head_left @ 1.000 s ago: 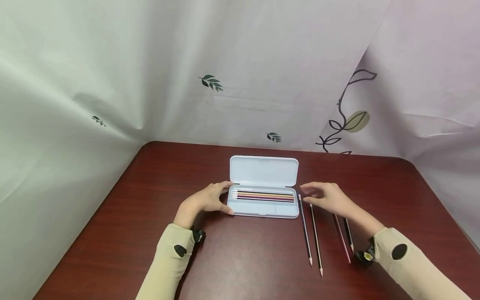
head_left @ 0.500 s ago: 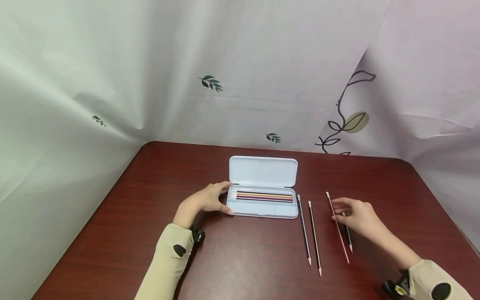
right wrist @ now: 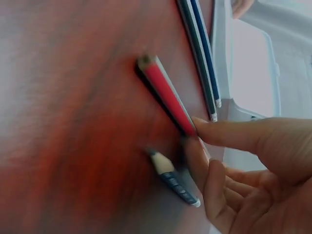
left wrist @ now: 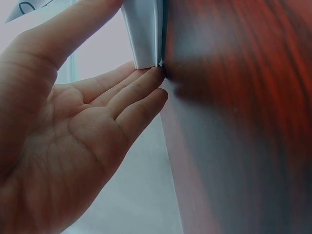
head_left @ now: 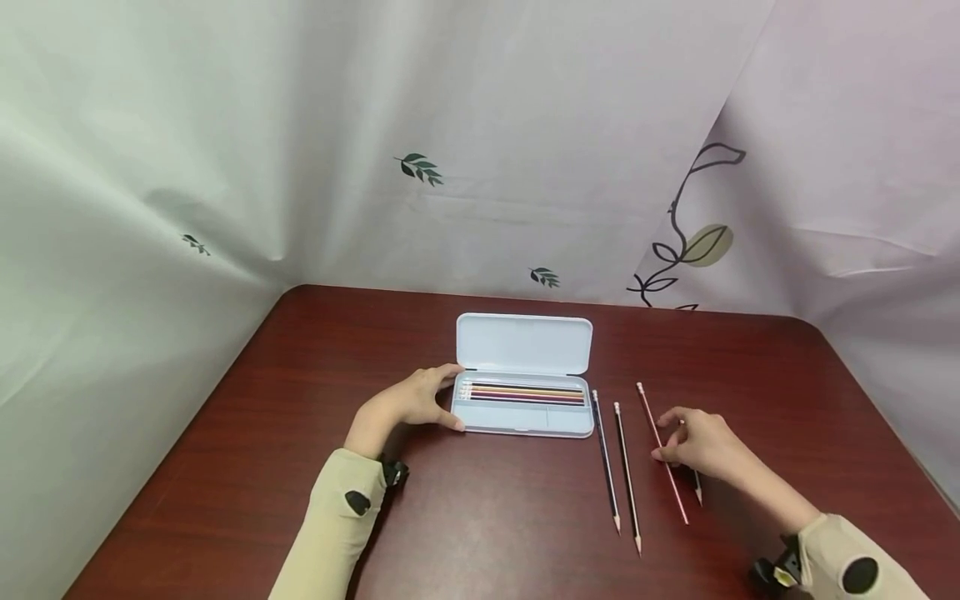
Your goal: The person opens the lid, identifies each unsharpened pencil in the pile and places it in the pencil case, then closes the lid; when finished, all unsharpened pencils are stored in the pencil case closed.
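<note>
A light blue pencil case (head_left: pixel 517 418) lies with its lid up and several striped pencils in its back compartment. My left hand (head_left: pixel 411 400) holds the case's left end, thumb at the front corner and fingers at the back; the left wrist view shows those fingers (left wrist: pixel 139 92) touching the case's edge. To the right, my right hand (head_left: pixel 705 443) pinches a red pencil (head_left: pixel 677 493) between thumb and finger. Its near end is blunt in the right wrist view. Partly behind that hand is a short dark pencil (right wrist: pixel 174 180), sharpened, with a white end.
Between the case and the red pencil lie a navy pencil (head_left: pixel 606 462) and a black pencil (head_left: pixel 627 475), roughly parallel, tips toward me. The brown table (head_left: pixel 480 517) meets a pale leaf-patterned curtain (head_left: pixel 480 217) at the back and sides.
My right hand has come back from beside the case to the red pencil and taken hold of it. The pencil has shifted slightly left. The left hand stays on the case.
</note>
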`<state>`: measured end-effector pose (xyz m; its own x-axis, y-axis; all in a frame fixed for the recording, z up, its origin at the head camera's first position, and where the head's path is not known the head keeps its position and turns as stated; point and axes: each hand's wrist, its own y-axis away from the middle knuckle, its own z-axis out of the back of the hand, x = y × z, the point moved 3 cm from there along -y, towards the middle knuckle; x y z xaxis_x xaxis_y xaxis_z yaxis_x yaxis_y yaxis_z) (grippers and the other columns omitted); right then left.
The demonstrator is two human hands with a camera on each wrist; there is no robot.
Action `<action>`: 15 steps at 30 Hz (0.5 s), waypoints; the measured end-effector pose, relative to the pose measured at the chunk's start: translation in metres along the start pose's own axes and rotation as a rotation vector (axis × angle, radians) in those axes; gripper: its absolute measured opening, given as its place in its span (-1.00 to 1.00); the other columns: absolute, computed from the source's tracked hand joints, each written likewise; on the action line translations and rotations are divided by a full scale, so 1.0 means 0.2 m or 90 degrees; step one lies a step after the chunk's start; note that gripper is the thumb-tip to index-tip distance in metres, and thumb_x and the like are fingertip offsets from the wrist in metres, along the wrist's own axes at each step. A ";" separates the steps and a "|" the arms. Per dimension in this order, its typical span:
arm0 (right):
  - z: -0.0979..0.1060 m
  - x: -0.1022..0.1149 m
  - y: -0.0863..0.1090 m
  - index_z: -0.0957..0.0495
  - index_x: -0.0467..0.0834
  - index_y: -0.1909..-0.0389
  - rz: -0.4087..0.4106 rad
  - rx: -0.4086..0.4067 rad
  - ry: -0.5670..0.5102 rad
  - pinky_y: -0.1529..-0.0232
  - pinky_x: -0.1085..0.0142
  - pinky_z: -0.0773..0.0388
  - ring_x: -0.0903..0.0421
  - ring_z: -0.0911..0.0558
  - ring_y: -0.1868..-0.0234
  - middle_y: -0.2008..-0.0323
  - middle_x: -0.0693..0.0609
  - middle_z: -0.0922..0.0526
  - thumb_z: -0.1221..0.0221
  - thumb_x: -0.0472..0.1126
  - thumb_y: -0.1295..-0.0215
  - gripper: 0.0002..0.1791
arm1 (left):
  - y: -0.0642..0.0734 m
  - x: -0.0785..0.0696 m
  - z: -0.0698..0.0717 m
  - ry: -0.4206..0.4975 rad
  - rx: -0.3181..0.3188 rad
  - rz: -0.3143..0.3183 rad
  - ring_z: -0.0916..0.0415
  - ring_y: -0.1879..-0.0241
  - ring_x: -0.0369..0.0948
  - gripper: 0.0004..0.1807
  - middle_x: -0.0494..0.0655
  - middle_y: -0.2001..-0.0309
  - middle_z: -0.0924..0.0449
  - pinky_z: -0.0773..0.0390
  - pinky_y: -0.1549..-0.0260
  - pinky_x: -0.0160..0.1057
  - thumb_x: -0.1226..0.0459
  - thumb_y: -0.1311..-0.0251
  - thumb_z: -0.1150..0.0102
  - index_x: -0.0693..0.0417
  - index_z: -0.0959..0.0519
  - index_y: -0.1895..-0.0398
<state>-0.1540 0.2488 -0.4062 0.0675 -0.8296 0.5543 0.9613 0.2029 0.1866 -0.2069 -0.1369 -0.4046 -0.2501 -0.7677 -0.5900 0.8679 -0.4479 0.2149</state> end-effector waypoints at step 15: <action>0.03 0.00 -0.08 -0.39 -0.31 0.32 -0.064 0.087 -0.074 0.61 0.28 -0.54 0.14 -0.58 0.68 0.68 0.02 -0.57 -0.17 -0.23 -0.11 -0.76 | 0.00 0.00 0.00 0.004 -0.003 -0.003 -0.26 -0.30 -0.08 0.02 0.11 -0.25 -0.38 -0.23 -0.25 -0.04 0.10 0.24 -0.53 0.21 -0.21 -0.33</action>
<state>-0.1713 0.2477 -0.4047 -0.0657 -0.7856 0.6153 0.9157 0.1976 0.3500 -0.2060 -0.1370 -0.4052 -0.2515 -0.7630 -0.5954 0.8687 -0.4492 0.2087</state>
